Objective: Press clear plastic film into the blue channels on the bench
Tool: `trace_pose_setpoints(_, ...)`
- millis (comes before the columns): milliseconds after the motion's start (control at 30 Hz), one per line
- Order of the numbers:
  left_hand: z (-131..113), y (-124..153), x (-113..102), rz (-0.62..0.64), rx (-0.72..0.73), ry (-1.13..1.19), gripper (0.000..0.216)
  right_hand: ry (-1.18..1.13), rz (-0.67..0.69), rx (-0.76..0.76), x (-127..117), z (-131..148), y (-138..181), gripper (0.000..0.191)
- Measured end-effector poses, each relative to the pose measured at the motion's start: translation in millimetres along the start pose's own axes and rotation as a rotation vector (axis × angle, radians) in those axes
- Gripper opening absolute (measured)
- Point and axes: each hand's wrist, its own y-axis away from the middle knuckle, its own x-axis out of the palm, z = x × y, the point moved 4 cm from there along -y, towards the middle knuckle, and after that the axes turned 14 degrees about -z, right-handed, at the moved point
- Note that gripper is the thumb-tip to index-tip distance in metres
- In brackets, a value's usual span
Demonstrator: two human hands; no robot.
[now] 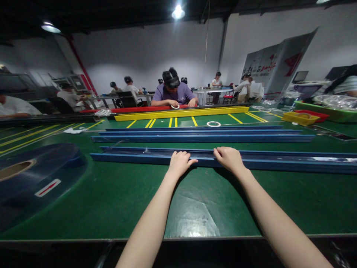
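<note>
A long blue channel profile (134, 159) lies across the green table in front of me. A clear plastic strip (145, 151) runs inside it, its left end lifting slightly out of the channel. My left hand (180, 162) bends its fingers over the near wall into the channel, thumb pointing right along the edge. To its right, my right hand (230, 160) has its fingers curled down on the same profile. Both hands' fingertips are partly hidden, so I cannot tell how firmly they press the strip. More blue profiles (200, 138) lie parallel just behind.
A large roll of clear plastic strip (64, 167) lies at left. Across the table a person in a purple shirt (178, 95) works at red and yellow profiles (181, 112). A white ring (213, 124) lies mid-table. Yellow (299, 118) and green trays (340, 113) stand at right.
</note>
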Motion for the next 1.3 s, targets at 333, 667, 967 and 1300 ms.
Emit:
trace_pose_setpoints(333, 0, 0, 0, -0.004, -0.017, 0.018, 0.046, -0.056, -0.074, -0.032, 6, 6, 3, 0.039)
trace_pose_setpoints(667, 1, -2, -1, 0.017, -0.016, 0.01, 0.05, -0.087, -0.025, -0.094, 5, 15, 4, 0.04)
trace_pose_setpoints(967, 0, -2, 0, 0.028, -0.009, 0.003, 0.05, -0.237, 0.104, -0.23, 3, 28, 8, 0.04)
trace_pose_setpoints(1300, 0, -2, 1, 0.025, 0.006, -0.006, 0.049, -0.285, 0.146, -0.344, 1, 48, 12, 0.046)
